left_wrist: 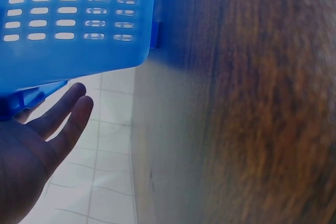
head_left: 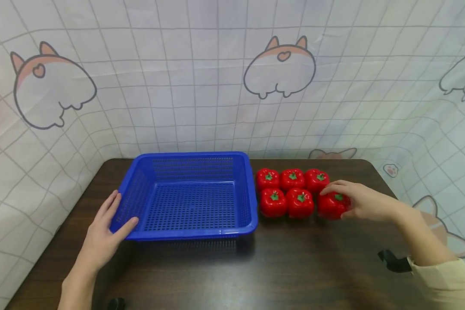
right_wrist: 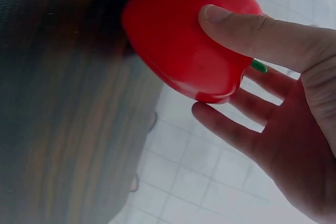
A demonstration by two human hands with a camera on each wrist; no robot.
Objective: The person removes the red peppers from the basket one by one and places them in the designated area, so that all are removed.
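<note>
My left hand (head_left: 100, 234) rests at the near left corner of a blue perforated plastic basket (head_left: 195, 234). Its thumb lies by the front rim and its fingers stretch along the left side; in the left wrist view they look straight, beside the basket wall (left_wrist: 68, 59). On the right, my right hand (head_left: 358, 200) holds a shiny red bell pepper (head_left: 330, 207) with a green stem. The right wrist view shows the thumb pressed on one side of this pepper (right_wrist: 184, 40) and fingers round the other, its stem towards the palm.
Several more red bell peppers (head_left: 300, 203) stand in two rows just right of the basket, on a dark wooden table (head_left: 286, 267). A white grid-patterned cloth (head_left: 205, 86) hangs behind the table. A black strap (head_left: 395, 261) shows by the right sleeve.
</note>
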